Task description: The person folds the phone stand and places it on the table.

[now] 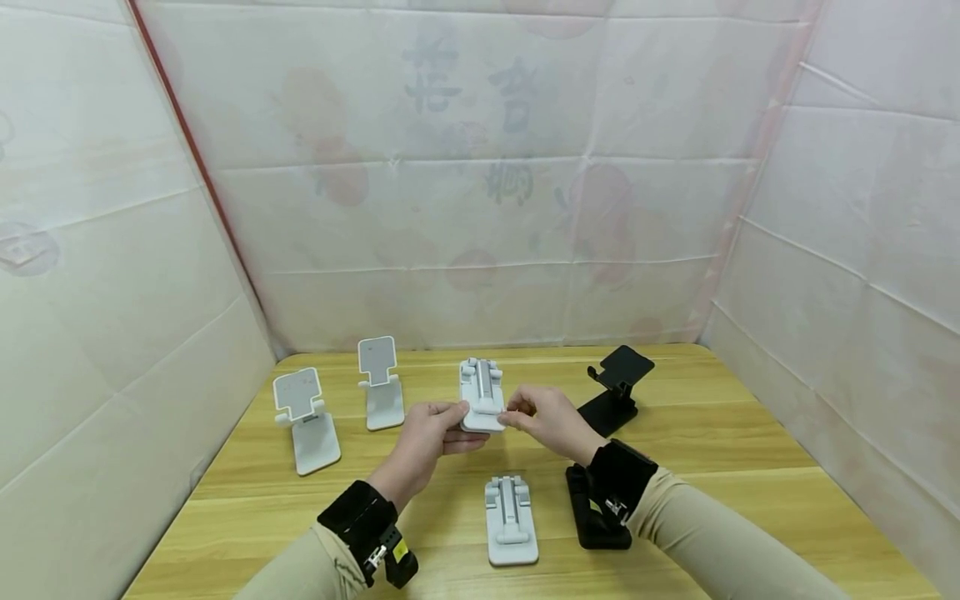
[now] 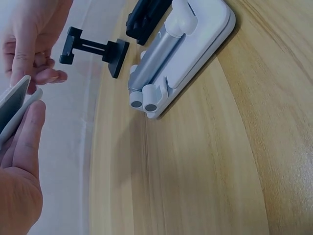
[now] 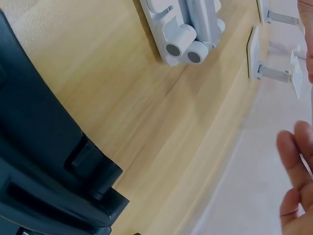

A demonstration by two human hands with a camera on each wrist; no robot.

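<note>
A folded white phone stand [image 1: 481, 387] is held up over the table by my left hand [image 1: 429, 440], its thumb along the stand's left side and its fingers beneath. My right hand [image 1: 551, 419] has its bent index finger and thumb at the lower right corner of this stand. In the left wrist view, fingertips of the right hand [image 2: 34, 44] meet the edge of the upper of the stand's two plates, and a narrow gap shows between the plates. The right wrist view catches only other, loosely bent fingers [image 3: 296, 166] of the right hand.
Another folded white phone stand [image 1: 512, 525] lies nearer me. Two unfolded white stands [image 1: 316, 442] [image 1: 385, 404] stand at the left. An unfolded black stand [image 1: 618, 383] is at the back right, and a folded black stand [image 1: 588, 512] lies under my right wrist. Fabric walls [image 1: 480, 250] enclose the wooden table [image 1: 720, 467].
</note>
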